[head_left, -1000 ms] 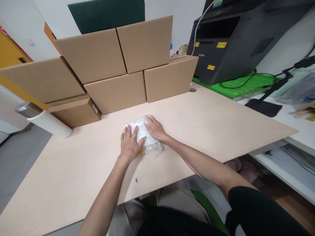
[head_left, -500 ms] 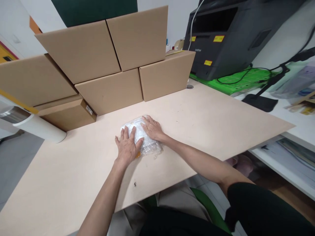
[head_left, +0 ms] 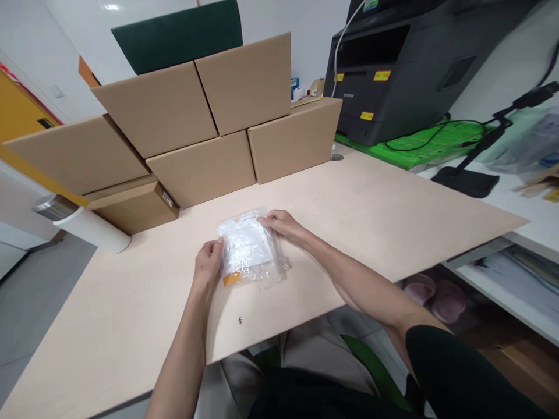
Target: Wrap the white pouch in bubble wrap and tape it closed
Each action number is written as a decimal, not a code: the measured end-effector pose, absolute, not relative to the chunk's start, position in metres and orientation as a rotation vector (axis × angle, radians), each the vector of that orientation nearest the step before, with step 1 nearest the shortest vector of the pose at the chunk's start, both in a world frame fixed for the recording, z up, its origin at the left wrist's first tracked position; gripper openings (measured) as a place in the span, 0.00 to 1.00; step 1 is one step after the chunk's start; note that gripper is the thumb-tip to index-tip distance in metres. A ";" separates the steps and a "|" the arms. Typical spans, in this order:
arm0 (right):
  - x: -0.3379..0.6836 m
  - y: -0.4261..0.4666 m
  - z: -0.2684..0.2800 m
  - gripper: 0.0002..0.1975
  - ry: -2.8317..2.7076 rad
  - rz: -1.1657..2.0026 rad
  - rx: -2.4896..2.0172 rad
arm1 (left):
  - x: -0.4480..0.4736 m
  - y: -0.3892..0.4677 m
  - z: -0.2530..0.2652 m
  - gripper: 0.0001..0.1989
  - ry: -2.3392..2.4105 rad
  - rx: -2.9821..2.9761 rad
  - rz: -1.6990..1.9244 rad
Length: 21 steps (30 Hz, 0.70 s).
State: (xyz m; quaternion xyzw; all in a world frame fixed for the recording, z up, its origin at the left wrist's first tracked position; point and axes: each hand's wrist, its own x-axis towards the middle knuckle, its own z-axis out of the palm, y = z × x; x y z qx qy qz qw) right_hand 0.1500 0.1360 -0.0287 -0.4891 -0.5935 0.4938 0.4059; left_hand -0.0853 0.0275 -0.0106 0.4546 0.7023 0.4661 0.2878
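Plastic-wrapped packet [head_left: 247, 244] between both hands [head_left: 207, 265] [head_left: 283, 224]

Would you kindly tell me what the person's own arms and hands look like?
The left hand and right hand are ungloved, with no watch or bracelet showing at either wrist. On the right arm, a very dark, plain short sleeve ends near the elbow. The left arm is bare as far as the picture shows.

Beyond the right hand [head_left: 283, 224] and off to its right, the boxy dark grey plastic printer [head_left: 406, 96] bears the brand "brother" in pale letters. Print on its yellow rectangular stickers [head_left: 367, 116], and on the small white label [head_left: 167, 199] of the low brown cardboard box [head_left: 133, 208] beyond the left hand [head_left: 208, 263], is too small to read.
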 end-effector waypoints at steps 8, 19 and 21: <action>0.149 0.119 0.000 0.17 -1.147 1.585 -0.667 | -0.076 0.026 -0.001 0.25 1.462 1.096 1.439; 0.154 0.108 0.003 0.14 -1.140 1.931 -0.304 | -0.065 0.020 0.009 0.29 1.177 0.876 1.458; 0.148 0.111 0.000 0.16 -1.023 1.925 -0.343 | -0.064 0.018 0.009 0.34 1.113 0.951 1.485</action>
